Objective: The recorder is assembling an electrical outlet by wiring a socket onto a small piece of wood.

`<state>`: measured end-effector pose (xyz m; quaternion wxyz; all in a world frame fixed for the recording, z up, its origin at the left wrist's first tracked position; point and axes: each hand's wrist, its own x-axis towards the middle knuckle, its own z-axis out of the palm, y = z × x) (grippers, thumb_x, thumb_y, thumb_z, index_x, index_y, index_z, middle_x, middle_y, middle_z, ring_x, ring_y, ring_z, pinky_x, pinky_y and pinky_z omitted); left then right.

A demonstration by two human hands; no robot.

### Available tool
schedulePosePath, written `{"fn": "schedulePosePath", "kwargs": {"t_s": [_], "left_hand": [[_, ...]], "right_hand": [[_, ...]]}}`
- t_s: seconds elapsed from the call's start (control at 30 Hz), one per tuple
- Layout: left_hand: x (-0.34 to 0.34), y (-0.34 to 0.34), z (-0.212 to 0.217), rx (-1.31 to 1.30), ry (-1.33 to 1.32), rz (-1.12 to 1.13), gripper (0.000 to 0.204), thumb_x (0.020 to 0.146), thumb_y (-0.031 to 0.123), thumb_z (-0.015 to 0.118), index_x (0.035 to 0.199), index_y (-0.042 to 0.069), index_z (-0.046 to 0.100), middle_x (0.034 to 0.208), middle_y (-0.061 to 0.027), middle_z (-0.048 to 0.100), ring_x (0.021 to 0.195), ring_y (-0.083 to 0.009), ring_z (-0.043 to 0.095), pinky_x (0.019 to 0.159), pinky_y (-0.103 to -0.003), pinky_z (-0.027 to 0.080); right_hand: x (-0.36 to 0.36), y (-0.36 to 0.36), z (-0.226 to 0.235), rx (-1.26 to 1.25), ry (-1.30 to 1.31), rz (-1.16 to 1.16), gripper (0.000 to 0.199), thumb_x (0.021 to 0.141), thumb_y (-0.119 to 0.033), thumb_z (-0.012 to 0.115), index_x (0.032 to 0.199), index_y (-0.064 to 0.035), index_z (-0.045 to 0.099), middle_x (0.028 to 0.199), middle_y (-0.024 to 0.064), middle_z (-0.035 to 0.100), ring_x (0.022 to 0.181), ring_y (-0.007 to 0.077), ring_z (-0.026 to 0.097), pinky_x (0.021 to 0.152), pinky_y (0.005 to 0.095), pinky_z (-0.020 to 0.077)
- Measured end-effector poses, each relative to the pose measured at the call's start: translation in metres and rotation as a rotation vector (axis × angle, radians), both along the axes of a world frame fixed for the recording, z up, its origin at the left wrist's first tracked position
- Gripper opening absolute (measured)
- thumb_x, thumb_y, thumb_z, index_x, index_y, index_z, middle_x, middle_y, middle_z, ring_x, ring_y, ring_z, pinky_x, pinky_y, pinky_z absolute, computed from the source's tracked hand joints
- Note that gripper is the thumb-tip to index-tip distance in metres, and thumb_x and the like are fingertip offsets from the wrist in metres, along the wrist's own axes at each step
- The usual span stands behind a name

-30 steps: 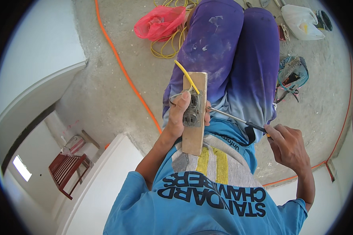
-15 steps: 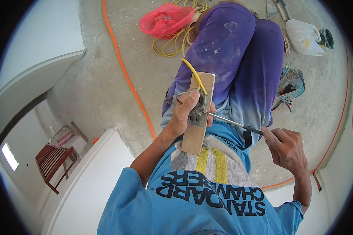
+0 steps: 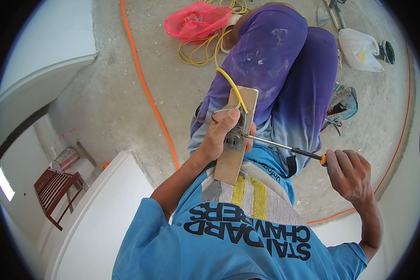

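1. Outlet (image 3: pixel 234 141), dark, two sockets: clock centre for this list. It sits on the face of the wooden board (image 3: pixel 227 169), which lies before your torso, one end just past 12 o'clock, the other just past 6.
2. Left hand (image 3: pixel 219 133), at 9 o'clock: clamped on board and outlet together, thumb across the front, fingers behind and showing at the far edge.
3. Screwdriver (image 3: pixel 305 152), black handle, orange collar: shaft running out between 3 and 4 o'clock, tip at the outlet's 3 o'clock edge (whether seated in a screw is too small to tell).
4. Right hand (image 3: pixel 349 173), at the shaft's far end: fingers closed round the back of the handle. Change noted: a second ago your grip covered the collar; it has since slid back, baring it.
5. Tip, change noted: moved from the board's side onto the outlet's edge. Judged meaning: tool and outlet are now lined up for turning, your left hand bracing.
6. Yellow cable (image 3: pixel 229 80): end lying by the outlet's 12 o'clock side.
7. Pink bag (image 3: pixel 196 21): on the floor, towards 11 o'clock.
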<state>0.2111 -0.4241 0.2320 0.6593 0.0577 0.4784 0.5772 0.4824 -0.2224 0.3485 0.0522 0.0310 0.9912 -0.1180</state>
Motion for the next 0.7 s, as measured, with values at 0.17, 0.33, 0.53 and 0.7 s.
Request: {"fn": "schedulePosePath", "kwargs": {"t_s": [0.17,0.33,0.53,0.7], "left_hand": [[0.002,-0.002,-0.004,0.028,-0.032,-0.017,0.058,0.104,0.057,0.051,0.093,0.002,0.066,0.082,-0.0070,0.069,0.064,-0.0135,0.070,0.059,-0.027,0.058],[0.004,-0.005,-0.007,0.027,-0.055,-0.018,0.057,0.105,0.056,0.050,0.093,0.002,0.065,0.080,-0.0072,0.068,0.064,-0.0136,0.069,0.058,-0.027,0.057],[0.005,0.002,-0.005,0.041,-0.039,-0.045,0.057,0.104,0.057,0.051,0.094,0.002,0.064,0.081,-0.0077,0.067,0.064,-0.0138,0.068,0.059,-0.028,0.058],[0.004,-0.004,-0.008,0.011,-0.037,-0.003,0.059,0.103,0.058,0.050,0.093,0.002,0.064,0.081,-0.0082,0.068,0.065,-0.0143,0.069,0.060,-0.028,0.058]], "right_hand": [[-0.001,0.000,0.002,0.169,0.063,0.071,0.049,0.085,-0.015,0.079,0.127,0.0047,0.065,0.086,0.0104,0.066,0.067,0.0212,0.062,0.055,0.0310,0.0480],[-0.002,-0.002,0.003,0.104,-0.002,0.074,0.048,0.086,-0.013,0.079,0.125,0.0080,0.062,0.086,0.0139,0.065,0.066,0.0227,0.062,0.053,0.0350,0.0472],[-0.027,0.010,0.023,-0.973,-0.604,-0.517,0.023,0.100,-0.022,0.067,0.099,0.0007,0.068,0.060,0.0088,0.053,0.049,0.0221,0.048,0.050,0.0393,0.0375],[-0.037,0.029,0.018,-1.001,-0.625,-0.554,0.017,0.089,-0.009,0.074,0.102,0.0011,0.068,0.074,0.0105,0.060,0.060,0.0174,0.059,0.056,0.0311,0.0466]]}}
